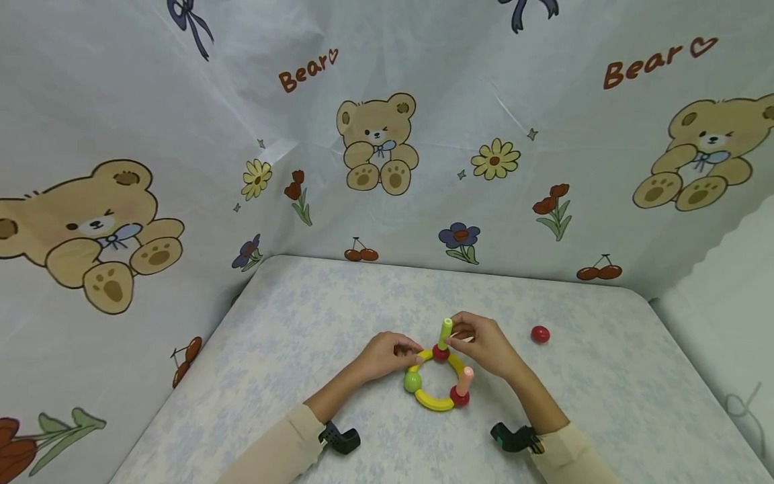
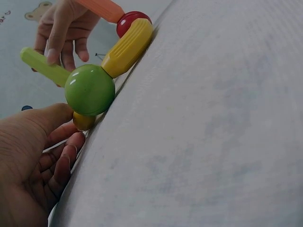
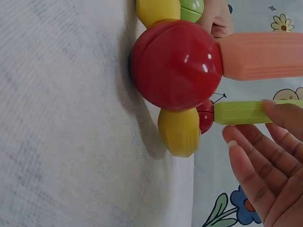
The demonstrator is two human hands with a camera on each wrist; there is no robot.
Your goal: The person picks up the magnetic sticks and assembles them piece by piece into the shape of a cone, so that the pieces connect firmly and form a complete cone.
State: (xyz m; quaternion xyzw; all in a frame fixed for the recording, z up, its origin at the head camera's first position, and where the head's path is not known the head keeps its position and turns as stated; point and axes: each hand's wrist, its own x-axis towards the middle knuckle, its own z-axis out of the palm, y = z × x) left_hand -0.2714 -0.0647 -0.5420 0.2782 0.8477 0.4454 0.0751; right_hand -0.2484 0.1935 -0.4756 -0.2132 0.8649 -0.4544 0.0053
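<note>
1. A toy ring (image 1: pixel 434 401) of curved yellow bars joined by balls lies on a pale, blue-mottled bench (image 1: pixel 338 302), between a person's two hands; a green ball (image 1: pixel 412 382) sits on its left, a far red ball (image 1: pixel 441 353) at the back, a near red ball (image 1: pixel 459 396) at front right.
2. A light-green stick (image 1: pixel 446 331) stands up from the far red ball; an orange stick (image 1: pixel 465 380) stands up from the near one, leaning slightly.
3. The left hand (image 1: pixel 387 355) pinches the left yellow bar (image 1: pixel 424 355) just beside the green ball, thumb above and fingers low; the right hand (image 1: pixel 486 346) pinches the light-green stick between thumb and fingers.
4. The pieces look like hard, glossy plastic; they are probably light, stiff and not easily broken, though the smooth balls could slip or roll.
5. The ridged bars and sticks likely offer the better hold; a stick seems best taken near its base to spare the joint from twisting, with the ring steadied at a bar.
6. A loose red ball (image 1: pixel 540 334) rests on the bench, right of the right hand and apart from the ring.
</note>
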